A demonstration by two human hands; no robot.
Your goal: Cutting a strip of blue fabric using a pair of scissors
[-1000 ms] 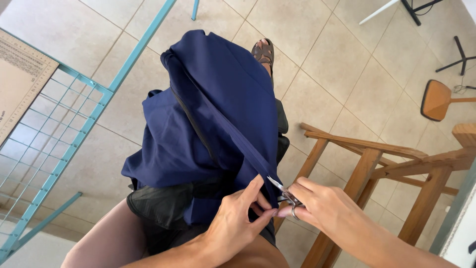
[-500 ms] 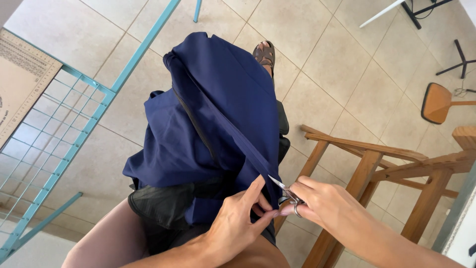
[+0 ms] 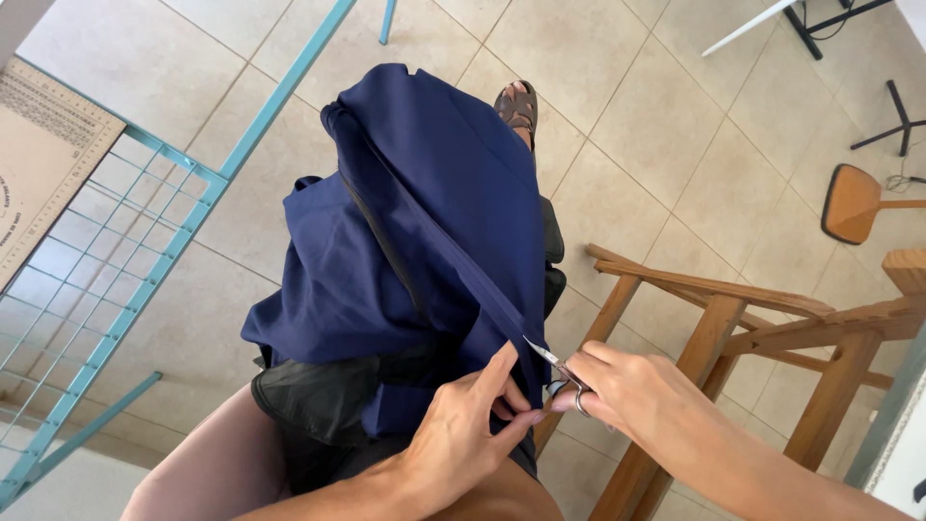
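I see the navy cloth (image 3: 424, 222) draped over the lap, its folded edge running down toward both hands. The left hand (image 3: 463, 434) pinches that edge between thumb and fingers, while the right hand (image 3: 627, 396) grips small scissors (image 3: 552, 365), tip touching the cloth just beside the left thumb. A wooden frame (image 3: 733, 318) stands near on the right.

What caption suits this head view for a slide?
Left hand pinches dark navy blue fabric on the lap while right hand holds small silver metal scissors at its seam.
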